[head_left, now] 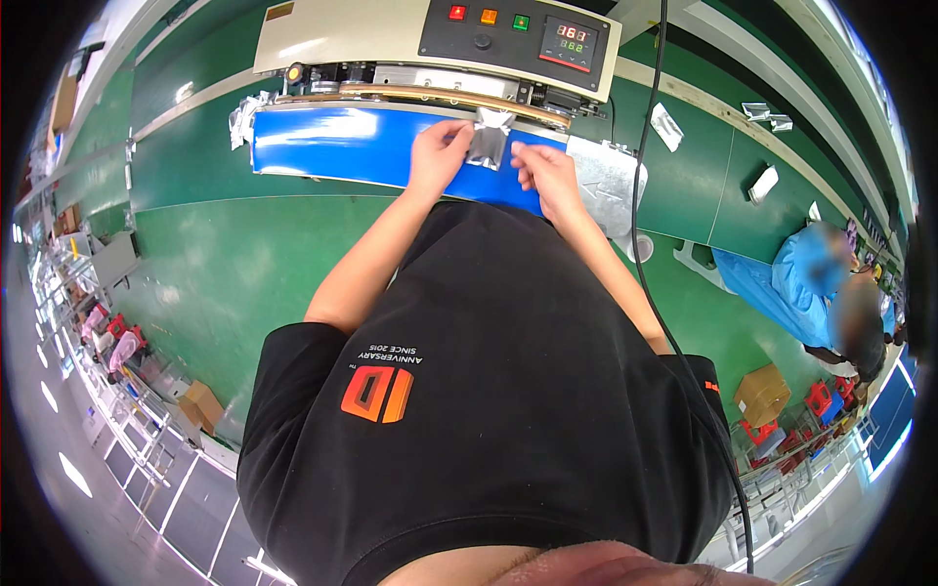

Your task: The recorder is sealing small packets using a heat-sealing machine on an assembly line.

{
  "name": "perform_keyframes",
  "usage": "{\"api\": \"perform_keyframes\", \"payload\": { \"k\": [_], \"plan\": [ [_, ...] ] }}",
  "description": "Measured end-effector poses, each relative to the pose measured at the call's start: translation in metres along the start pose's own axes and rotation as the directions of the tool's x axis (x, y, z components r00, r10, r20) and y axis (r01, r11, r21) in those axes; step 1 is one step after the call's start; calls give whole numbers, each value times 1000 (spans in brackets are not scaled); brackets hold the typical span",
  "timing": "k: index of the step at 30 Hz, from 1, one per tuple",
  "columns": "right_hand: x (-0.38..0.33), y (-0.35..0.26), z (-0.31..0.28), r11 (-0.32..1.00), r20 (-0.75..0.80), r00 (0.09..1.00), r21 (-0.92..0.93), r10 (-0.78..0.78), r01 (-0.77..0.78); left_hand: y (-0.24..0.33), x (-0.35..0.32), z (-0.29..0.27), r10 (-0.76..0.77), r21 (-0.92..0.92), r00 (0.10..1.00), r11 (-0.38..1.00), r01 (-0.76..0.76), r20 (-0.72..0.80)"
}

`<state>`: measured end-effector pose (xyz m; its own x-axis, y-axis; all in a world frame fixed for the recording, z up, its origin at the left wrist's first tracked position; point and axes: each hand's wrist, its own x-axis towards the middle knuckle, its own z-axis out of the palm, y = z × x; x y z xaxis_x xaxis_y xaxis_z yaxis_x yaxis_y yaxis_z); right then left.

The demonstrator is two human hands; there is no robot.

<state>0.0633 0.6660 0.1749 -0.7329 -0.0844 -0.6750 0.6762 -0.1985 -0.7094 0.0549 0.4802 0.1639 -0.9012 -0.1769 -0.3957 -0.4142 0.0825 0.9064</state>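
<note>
A small silver foil pouch (488, 146) lies on the blue conveyor belt of a band sealing machine (440, 34), its upper end against the sealing strip. My left hand (440, 156) is at the pouch's left edge, thumb and fingers closed on it. Just off the right edge is my right hand (549, 176), fingers loosely bent and apart, with nothing visible in them. The blue belt (332, 137) runs beneath both hands.
A bunch of foil pouches (246, 119) sits at the belt's left end. To the right are a metal plate (606, 181), a hanging black cable (640, 195) and a loose foil pouch (666, 127) on the green table. People in blue (806, 264) are farther right.
</note>
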Motion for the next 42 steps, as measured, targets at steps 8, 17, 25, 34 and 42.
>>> {"api": "perform_keyframes", "payload": {
  "k": [8, 17, 25, 34, 42],
  "plan": [
    [-9, -51, -155, 975, 368, 905, -142, 212, -170, -17, -51, -24, 137, 272, 989, 955, -119, -49],
    [192, -113, -416, 939, -801, 580, 73, -145, 336, 0, -74, 20, 11, 267, 986, 963, 34, -167],
    [294, -132, -544, 119, -608, 676, -773, -415, -623, -6, -121, 16, -78, 390, 928, 892, 228, -365],
    [274, -143, -482, 951, -825, 477, -292, -303, 100, 1, -131, 47, -191, 305, 948, 914, 266, -255],
    [50, -77, -233, 835, -244, 810, 7, -533, 551, 29, -64, 94, 81, -66, 939, 996, -62, 334]
  ]
}}
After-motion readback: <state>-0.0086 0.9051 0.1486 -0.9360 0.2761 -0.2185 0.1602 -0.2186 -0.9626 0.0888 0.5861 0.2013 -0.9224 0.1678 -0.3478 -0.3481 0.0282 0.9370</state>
